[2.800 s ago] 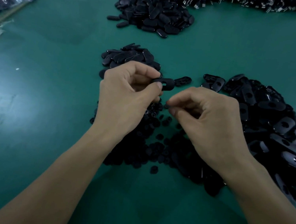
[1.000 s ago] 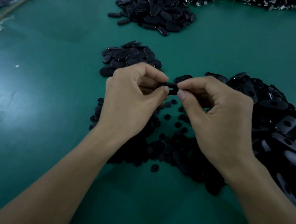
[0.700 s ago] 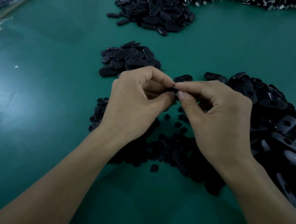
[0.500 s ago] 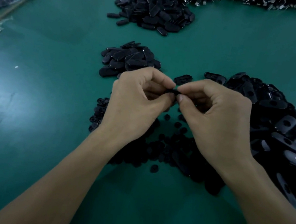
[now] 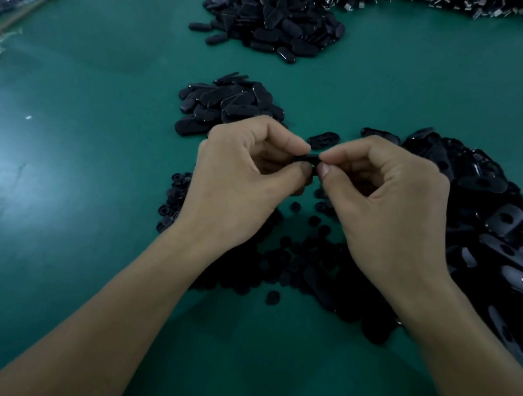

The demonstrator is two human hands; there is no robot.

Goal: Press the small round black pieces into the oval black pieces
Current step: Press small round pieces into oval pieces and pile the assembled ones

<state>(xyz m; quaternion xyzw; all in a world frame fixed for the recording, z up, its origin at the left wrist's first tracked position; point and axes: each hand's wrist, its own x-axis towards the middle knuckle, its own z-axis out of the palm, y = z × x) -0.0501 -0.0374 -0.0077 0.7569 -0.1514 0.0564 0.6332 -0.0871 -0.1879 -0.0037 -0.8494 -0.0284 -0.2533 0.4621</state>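
Oval black piece clamped in both grips, left hand and right hand curled, thumbs meeting

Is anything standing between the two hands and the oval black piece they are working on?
Nothing visible does. The left hand and the right hand both pinch the oval black piece between them, above the loose round pieces. Whether a round piece sits in it is hidden inside their grip.

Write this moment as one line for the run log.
step: press-fit | left hand: pinches oval piece | right hand: pinches same oval piece
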